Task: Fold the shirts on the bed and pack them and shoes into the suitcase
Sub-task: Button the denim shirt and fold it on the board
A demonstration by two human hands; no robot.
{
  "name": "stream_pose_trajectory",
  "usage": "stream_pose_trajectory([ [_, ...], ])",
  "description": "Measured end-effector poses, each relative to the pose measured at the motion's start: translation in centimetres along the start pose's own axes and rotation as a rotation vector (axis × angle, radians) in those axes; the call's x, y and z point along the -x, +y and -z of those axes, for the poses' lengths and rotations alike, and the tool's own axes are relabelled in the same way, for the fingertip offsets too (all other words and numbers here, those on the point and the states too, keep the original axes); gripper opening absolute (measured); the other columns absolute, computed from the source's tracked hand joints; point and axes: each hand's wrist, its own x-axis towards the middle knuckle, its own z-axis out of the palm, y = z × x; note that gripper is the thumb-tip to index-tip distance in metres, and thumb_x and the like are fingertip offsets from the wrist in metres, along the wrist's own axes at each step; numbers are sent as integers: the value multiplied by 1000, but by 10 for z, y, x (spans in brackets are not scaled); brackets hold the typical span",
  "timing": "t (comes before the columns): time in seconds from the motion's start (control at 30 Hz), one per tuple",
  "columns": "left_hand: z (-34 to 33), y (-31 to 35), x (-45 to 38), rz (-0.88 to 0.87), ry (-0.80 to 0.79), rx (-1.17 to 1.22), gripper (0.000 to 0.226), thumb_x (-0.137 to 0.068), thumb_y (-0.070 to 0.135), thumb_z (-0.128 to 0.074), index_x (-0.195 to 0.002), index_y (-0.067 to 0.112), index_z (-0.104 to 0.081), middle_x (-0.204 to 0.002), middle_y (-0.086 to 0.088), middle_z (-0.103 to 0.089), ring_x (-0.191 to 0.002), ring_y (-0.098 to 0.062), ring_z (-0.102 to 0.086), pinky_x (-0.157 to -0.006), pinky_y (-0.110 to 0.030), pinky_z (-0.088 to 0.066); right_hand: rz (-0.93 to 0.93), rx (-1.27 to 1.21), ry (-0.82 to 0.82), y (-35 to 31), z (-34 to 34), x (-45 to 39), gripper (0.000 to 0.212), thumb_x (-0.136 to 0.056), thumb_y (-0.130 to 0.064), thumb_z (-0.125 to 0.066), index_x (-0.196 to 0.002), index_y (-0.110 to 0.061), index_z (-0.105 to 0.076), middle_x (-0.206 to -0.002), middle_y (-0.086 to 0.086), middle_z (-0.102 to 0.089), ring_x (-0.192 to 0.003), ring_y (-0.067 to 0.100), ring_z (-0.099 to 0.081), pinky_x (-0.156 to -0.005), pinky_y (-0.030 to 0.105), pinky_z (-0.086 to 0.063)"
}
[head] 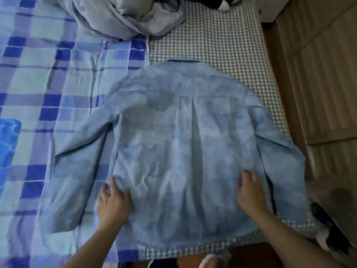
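Note:
A pale blue mottled long-sleeved shirt [179, 144] lies spread flat on the bed, back side up, collar at the far end, sleeves angled out to both sides. My left hand [113, 202] rests flat on the shirt's lower left side, next to the left sleeve. On the lower right part of the shirt lies my right hand [251, 192], its fingers loosely bent and touching the cloth. Neither hand grips anything. No suitcase is in view.
A blue checked sheet [38, 78] covers the bed's left part, a small-check mattress [222, 39] the right. A bundle of grey bedding [125, 14] lies at the far end. A wooden cabinet [324, 74] stands on the right. A dark shoe-like object [326, 227] sits at the lower right.

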Motion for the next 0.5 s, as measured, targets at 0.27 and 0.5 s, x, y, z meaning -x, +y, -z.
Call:
stream_pose_trajectory([
  [0.27,10,-17,-28,126,-42,130,22,-103,18,-51,-107,-3,-54,-112,-36,-60,-109,-51,-56,-82,-47,-39,-372,-117,-72,79,4,-2,68,-94,-21,-64,-153,-10,-33,-148,22,-43,-131,42,-46,-109,54,-42],
  [0.5,6,-47,22,216,-181,55,38,-108,26,-41,-111,-5,-64,-117,-30,-65,-104,-38,-63,-89,-41,-46,-421,-62,-136,88,27,5,27,-103,-12,-43,-113,4,-62,-99,27,-65,-93,42,-63,-85,48,-53],
])
